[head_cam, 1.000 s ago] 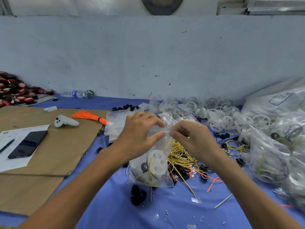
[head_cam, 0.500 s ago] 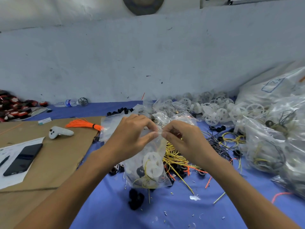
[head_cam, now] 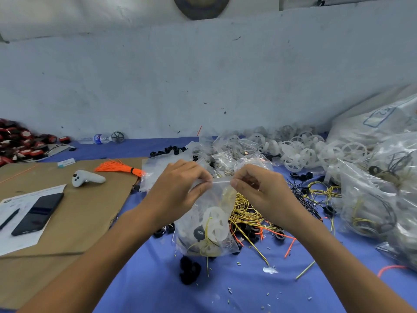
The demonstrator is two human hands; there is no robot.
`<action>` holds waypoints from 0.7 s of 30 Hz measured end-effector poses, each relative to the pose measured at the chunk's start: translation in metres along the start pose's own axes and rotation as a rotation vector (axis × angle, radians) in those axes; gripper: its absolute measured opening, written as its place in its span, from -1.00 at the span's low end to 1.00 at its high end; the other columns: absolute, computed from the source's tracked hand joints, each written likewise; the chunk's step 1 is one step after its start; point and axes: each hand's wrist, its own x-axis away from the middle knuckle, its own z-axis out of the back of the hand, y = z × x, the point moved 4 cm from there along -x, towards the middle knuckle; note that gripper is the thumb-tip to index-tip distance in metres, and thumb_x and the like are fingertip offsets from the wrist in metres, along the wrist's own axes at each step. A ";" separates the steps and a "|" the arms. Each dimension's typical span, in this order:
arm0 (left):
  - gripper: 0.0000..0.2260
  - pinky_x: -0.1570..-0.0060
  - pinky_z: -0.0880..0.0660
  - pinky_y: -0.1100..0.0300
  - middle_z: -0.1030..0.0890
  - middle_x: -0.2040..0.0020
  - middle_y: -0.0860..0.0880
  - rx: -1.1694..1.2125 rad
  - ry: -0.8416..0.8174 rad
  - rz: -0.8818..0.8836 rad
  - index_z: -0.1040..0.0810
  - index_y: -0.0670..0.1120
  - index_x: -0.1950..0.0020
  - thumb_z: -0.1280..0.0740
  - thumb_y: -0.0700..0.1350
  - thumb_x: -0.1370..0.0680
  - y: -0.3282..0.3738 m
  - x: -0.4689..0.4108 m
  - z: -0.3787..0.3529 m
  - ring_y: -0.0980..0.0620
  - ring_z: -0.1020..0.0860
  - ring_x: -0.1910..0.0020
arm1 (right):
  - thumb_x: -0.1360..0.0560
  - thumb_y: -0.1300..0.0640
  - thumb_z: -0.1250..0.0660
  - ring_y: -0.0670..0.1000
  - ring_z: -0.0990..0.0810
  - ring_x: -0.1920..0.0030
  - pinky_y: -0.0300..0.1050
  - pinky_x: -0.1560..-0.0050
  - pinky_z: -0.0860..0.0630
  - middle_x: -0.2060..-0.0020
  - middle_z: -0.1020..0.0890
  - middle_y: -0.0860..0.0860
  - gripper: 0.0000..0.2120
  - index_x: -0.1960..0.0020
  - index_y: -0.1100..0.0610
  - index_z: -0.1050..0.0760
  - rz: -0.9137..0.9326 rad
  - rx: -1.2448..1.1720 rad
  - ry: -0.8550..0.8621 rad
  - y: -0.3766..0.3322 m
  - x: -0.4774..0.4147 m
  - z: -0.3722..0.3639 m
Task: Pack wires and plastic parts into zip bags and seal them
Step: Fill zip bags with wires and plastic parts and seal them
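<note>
A clear, crinkled zip bag [head_cam: 209, 227] hangs upright over the blue cloth of the table [head_cam: 248, 288], held by its top strip from both ends. The left hand [head_cam: 178, 188] pinches the left end of the strip between thumb and forefinger, its fingers [head_cam: 199, 190] curled tight on the thin film. The right hand [head_cam: 259, 190] pinches the right end the same way, and the strip is drawn taut and straight between them. Through the film show a white spoked plastic wheel [head_cam: 214, 222], a black round part [head_cam: 199, 232] and a loop of thin yellow wire [head_cam: 206, 240]. Whether the bag's bottom rests on the cloth cannot be told. Just right of the bag lies a tangled heap of yellow wires [head_cam: 246, 211] mixed with orange strands and black rings. Nearer than the bag sits a clump of black parts [head_cam: 189, 269] among small scraps. Beyond the bag to the right spreads a pile of white wheels [head_cam: 304, 150], and far right of it bulge filled plastic bags [head_cam: 370, 204], glossy and wrinkled. Left of the bag lies a flat brown cardboard sheet [head_cam: 90, 211] carrying a black smartphone [head_cam: 38, 213] on paper, a smooth white controller [head_cam: 86, 178] and a tied bundle of orange wires [head_cam: 119, 168] fanned like a brush.
</note>
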 end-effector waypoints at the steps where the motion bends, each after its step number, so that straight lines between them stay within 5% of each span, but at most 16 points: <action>1: -0.94 -0.08 -0.42 -0.04 -0.62 0.05 0.11 0.024 0.022 0.013 -0.61 -0.03 0.02 -0.41 -0.07 -0.56 0.000 0.000 0.002 0.02 -0.54 0.00 | -0.55 0.01 -0.36 -0.06 -0.59 0.20 -0.17 0.19 -0.54 0.22 -0.63 -0.10 -0.95 0.09 -0.09 -0.54 -0.003 -0.006 -0.003 0.000 0.000 0.000; 21: -0.96 -0.06 -0.42 0.03 -0.57 0.10 0.22 0.068 0.033 0.107 -0.59 0.05 0.05 -0.41 -0.02 -0.55 -0.022 0.011 0.013 0.14 -0.47 0.05 | -0.55 0.08 -0.37 -0.09 -0.53 0.27 -0.32 0.26 -0.43 0.28 -0.59 -0.12 -0.92 0.12 -0.05 -0.55 -0.016 0.019 -0.005 -0.006 0.003 0.004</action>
